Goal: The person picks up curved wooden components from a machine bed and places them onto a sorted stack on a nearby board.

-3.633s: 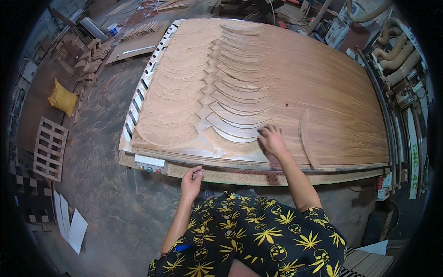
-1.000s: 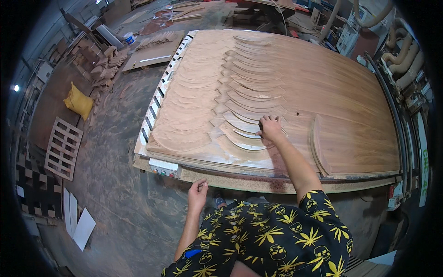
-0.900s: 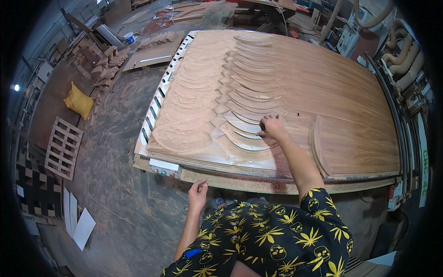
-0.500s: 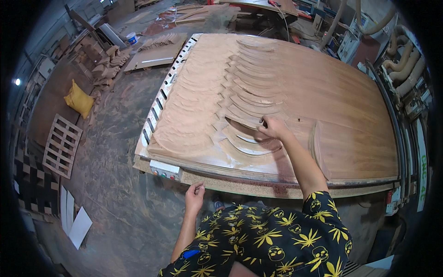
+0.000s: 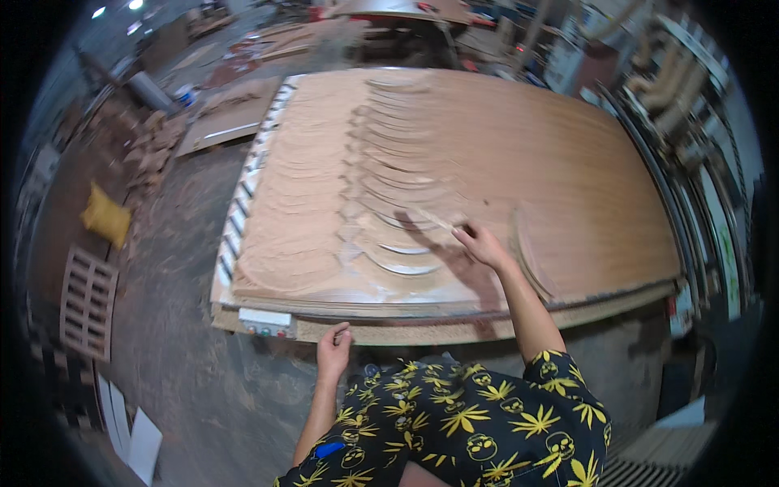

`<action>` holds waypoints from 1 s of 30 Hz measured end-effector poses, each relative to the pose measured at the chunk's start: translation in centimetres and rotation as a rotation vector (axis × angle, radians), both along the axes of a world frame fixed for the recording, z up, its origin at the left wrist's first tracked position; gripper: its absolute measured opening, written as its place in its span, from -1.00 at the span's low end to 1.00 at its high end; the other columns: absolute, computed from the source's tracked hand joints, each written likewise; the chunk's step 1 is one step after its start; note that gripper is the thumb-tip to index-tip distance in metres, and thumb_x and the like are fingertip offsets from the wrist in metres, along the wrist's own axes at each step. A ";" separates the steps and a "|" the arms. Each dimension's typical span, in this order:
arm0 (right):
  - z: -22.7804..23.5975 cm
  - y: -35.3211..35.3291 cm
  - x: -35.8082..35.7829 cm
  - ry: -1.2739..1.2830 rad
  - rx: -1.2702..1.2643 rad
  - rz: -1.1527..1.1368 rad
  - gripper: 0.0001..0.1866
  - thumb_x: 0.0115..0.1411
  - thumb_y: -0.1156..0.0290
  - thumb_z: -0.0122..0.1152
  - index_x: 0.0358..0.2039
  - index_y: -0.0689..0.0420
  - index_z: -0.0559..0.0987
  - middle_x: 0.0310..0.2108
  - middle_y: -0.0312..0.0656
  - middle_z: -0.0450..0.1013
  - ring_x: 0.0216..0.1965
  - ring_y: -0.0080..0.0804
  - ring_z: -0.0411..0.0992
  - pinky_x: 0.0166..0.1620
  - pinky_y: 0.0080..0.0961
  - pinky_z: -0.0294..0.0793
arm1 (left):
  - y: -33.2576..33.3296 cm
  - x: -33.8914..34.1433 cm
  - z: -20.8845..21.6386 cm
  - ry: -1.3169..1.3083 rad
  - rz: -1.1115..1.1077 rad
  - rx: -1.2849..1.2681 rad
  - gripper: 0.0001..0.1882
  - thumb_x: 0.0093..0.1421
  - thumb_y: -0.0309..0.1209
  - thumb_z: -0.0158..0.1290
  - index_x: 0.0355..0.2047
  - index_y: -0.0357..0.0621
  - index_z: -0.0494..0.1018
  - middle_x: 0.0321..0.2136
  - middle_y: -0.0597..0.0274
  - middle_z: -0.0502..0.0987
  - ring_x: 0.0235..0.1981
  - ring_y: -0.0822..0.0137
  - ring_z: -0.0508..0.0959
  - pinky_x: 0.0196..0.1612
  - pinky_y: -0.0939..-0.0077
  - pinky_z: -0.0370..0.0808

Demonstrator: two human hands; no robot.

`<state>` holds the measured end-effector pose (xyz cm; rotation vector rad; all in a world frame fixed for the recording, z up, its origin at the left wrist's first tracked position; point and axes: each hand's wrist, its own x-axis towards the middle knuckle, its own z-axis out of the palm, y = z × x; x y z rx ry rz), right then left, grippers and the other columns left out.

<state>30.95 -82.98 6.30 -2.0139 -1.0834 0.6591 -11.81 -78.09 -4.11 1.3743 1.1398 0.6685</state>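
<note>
A thin curved strip of wood or board [image 5: 432, 217] is pinched at one end in my right hand [image 5: 481, 243], raised over the big worktable [image 5: 560, 162]. Below it, bright curved gaps [image 5: 406, 268] show in the dust-covered sheet. A row of similar curved cut pieces [image 5: 398, 134] runs away from me, half buried in fine tan sawdust [image 5: 304, 162]. My left hand [image 5: 333, 349] hangs just off the table's front edge, fingers curled together, with nothing visible in them. Another curved strip [image 5: 527, 256] lies on the table to the right of my right hand.
A small control box with coloured buttons [image 5: 266, 322] sits at the table's front left. Left on the floor are a yellow sack [image 5: 105, 215], a slatted panel [image 5: 88, 300] and white boards [image 5: 144, 446]. Thick hoses [image 5: 669, 85] and a rail flank the right side.
My right hand has lifted a curved strip out of the row and moved it up to the right. A bright gap shows where it lay. The whole view has shifted.
</note>
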 end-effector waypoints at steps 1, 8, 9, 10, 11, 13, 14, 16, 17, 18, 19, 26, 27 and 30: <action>-0.1 -1.0 0.6 -0.046 0.045 -0.026 -0.50 0.25 0.06 0.21 -0.06 0.28 0.56 -0.17 0.14 0.56 -0.11 -0.08 0.55 -0.04 -0.27 0.48 | 0.0 0.3 0.5 0.003 -0.011 -0.007 -0.74 0.30 -0.46 0.08 -0.02 -0.27 0.51 -0.29 0.21 0.62 -0.30 0.46 0.61 -0.18 0.56 0.53; -1.2 -9.8 6.6 -0.536 0.022 -0.466 -0.47 0.14 0.13 0.27 -0.01 0.29 0.52 -0.08 0.18 0.48 -0.02 0.15 0.41 0.07 -0.11 0.39 | -0.1 2.1 1.5 0.027 -0.079 -0.048 -0.76 0.31 -0.48 0.06 -0.04 -0.31 0.50 -0.24 0.15 0.63 -0.23 0.44 0.61 -0.11 0.54 0.52; -1.4 -11.2 7.0 -0.538 -0.032 -0.522 -0.46 0.14 0.12 0.28 -0.01 0.29 0.53 -0.07 0.18 0.47 0.01 0.15 0.38 0.08 -0.09 0.37 | -0.1 2.3 1.1 0.021 -0.098 -0.042 -0.76 0.31 -0.48 0.05 -0.04 -0.31 0.50 -0.24 0.15 0.63 -0.22 0.44 0.61 -0.10 0.54 0.52; -2.0 -12.2 7.4 -0.535 -0.083 -0.571 -0.46 0.14 0.12 0.28 -0.01 0.28 0.53 -0.05 0.17 0.45 0.03 0.15 0.35 0.10 -0.07 0.34 | 0.0 2.5 0.9 0.017 -0.111 -0.035 -0.76 0.31 -0.48 0.05 -0.05 -0.31 0.50 -0.24 0.15 0.63 -0.22 0.43 0.60 -0.10 0.54 0.52; -2.7 -12.9 7.7 -0.532 -0.134 -0.619 -0.46 0.13 0.11 0.29 -0.02 0.28 0.53 -0.03 0.16 0.44 0.06 0.15 0.32 0.11 -0.05 0.32 | 0.0 2.6 0.6 0.009 -0.112 -0.037 -0.76 0.32 -0.48 0.05 -0.04 -0.31 0.50 -0.23 0.15 0.63 -0.21 0.43 0.60 -0.10 0.54 0.52; -3.7 -13.4 7.3 -0.523 -0.176 -0.646 -0.46 0.12 0.10 0.30 -0.02 0.25 0.54 0.00 0.16 0.41 0.10 0.16 0.28 0.14 -0.04 0.28 | -0.1 2.8 0.4 -0.001 -0.110 -0.044 -0.76 0.32 -0.48 0.04 -0.04 -0.31 0.50 -0.22 0.15 0.63 -0.21 0.42 0.61 -0.09 0.54 0.52; -4.1 -13.6 7.3 -0.518 -0.197 -0.658 -0.46 0.12 0.09 0.30 -0.03 0.24 0.54 0.02 0.15 0.40 0.11 0.16 0.26 0.15 -0.04 0.27 | -0.2 2.8 0.3 -0.005 -0.114 -0.048 -0.76 0.32 -0.48 0.04 -0.04 -0.30 0.49 -0.20 0.14 0.62 -0.20 0.42 0.60 -0.09 0.54 0.52; -5.3 -14.0 7.5 -0.519 -0.221 -0.641 -0.47 0.12 0.09 0.30 -0.03 0.22 0.54 0.01 0.14 0.40 0.10 0.15 0.27 0.15 -0.03 0.27 | -0.4 3.0 0.5 -0.012 -0.128 -0.058 -0.76 0.33 -0.48 0.04 -0.02 -0.29 0.48 -0.16 0.11 0.62 -0.17 0.41 0.59 -0.07 0.53 0.53; -5.9 -14.1 7.6 -0.520 -0.232 -0.632 -0.47 0.12 0.09 0.30 -0.03 0.22 0.54 0.01 0.13 0.40 0.09 0.15 0.28 0.15 -0.03 0.27 | -0.5 3.2 0.6 -0.003 -0.131 -0.063 -0.76 0.33 -0.49 0.03 -0.02 -0.29 0.49 -0.16 0.11 0.62 -0.17 0.40 0.59 -0.07 0.53 0.53; -6.2 -14.0 7.5 -0.517 -0.228 -0.630 -0.47 0.12 0.09 0.30 -0.02 0.22 0.54 0.01 0.14 0.40 0.08 0.15 0.28 0.15 -0.04 0.27 | -0.5 3.1 0.7 0.007 -0.130 -0.065 -0.76 0.33 -0.49 0.03 -0.02 -0.29 0.49 -0.16 0.11 0.62 -0.16 0.40 0.60 -0.06 0.53 0.53; -6.5 -13.9 7.5 -0.514 -0.224 -0.626 -0.46 0.12 0.08 0.29 -0.02 0.22 0.53 0.01 0.14 0.40 0.08 0.15 0.28 0.15 -0.05 0.28 | -0.6 3.1 0.8 0.017 -0.128 -0.067 -0.76 0.32 -0.49 0.03 -0.02 -0.29 0.49 -0.16 0.11 0.62 -0.15 0.39 0.60 -0.06 0.53 0.53; -6.0 -8.7 7.3 -0.617 -0.125 -0.502 -0.44 0.13 0.08 0.28 0.05 0.16 0.47 0.03 0.06 0.40 0.09 0.11 0.30 0.13 -0.01 0.28 | -0.8 1.9 1.4 0.061 -0.052 -0.047 -0.75 0.32 -0.50 0.04 -0.02 -0.28 0.49 -0.16 0.11 0.62 -0.13 0.39 0.60 -0.04 0.54 0.51; -6.2 -7.2 7.2 -0.615 -0.090 -0.442 -0.45 0.13 0.08 0.27 0.05 0.15 0.47 0.03 0.05 0.41 0.10 0.11 0.31 0.13 0.00 0.27 | -1.0 1.7 1.8 0.073 -0.039 -0.035 -0.75 0.32 -0.50 0.04 -0.02 -0.28 0.49 -0.15 0.11 0.62 -0.12 0.39 0.59 -0.03 0.55 0.50; -7.2 -1.1 5.3 -0.605 0.015 -0.239 -0.47 0.16 0.10 0.24 0.05 0.14 0.47 0.03 0.02 0.41 0.11 0.07 0.31 0.14 0.02 0.27 | -1.4 0.4 2.1 0.109 0.025 -0.045 -0.73 0.31 -0.46 0.06 -0.02 -0.30 0.50 -0.16 0.12 0.62 -0.16 0.42 0.58 -0.06 0.56 0.50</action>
